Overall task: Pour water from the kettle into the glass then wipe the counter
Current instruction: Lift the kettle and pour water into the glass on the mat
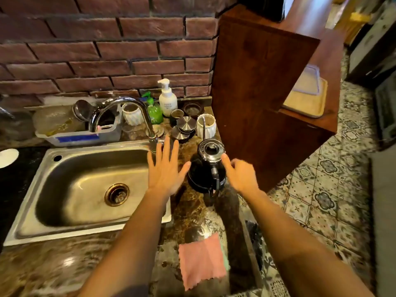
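Note:
A black kettle (pixel 204 168) with a chrome lid ring stands on the brown marble counter (pixel 192 206), right of the sink. My left hand (pixel 166 168) hovers flat with fingers spread just left of the kettle. My right hand (pixel 240 174) is beside the kettle's right side, fingers loosely curled, its fingertips at the lid's edge and close to the handle. A clear glass (pixel 134 130) stands behind the faucet. A pink cloth (pixel 201 260) lies on the counter near the front edge.
A steel sink (pixel 85 189) with a chrome faucet (pixel 128 110) fills the left. Soap bottles (pixel 167 99), white ribbed cups (pixel 205 125), steel lids and a dish tub crowd the back by the brick wall. A wooden cabinet (pixel 267 93) rises right of the kettle.

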`<action>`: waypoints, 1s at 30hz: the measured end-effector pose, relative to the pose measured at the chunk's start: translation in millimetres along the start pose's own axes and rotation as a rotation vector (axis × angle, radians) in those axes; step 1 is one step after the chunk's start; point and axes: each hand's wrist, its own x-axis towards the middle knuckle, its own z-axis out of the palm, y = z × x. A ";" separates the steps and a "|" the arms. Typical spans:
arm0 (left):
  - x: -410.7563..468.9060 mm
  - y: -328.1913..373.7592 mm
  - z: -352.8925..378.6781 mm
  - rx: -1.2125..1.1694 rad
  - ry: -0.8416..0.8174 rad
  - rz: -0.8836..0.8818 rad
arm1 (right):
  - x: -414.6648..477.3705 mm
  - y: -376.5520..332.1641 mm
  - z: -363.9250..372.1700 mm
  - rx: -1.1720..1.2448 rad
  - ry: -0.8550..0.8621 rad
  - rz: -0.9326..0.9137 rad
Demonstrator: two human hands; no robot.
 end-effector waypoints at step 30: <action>5.8 6.9 17.1 -1.662 -0.500 -0.830 | -30.3 -33.9 26.8 0.561 0.158 0.021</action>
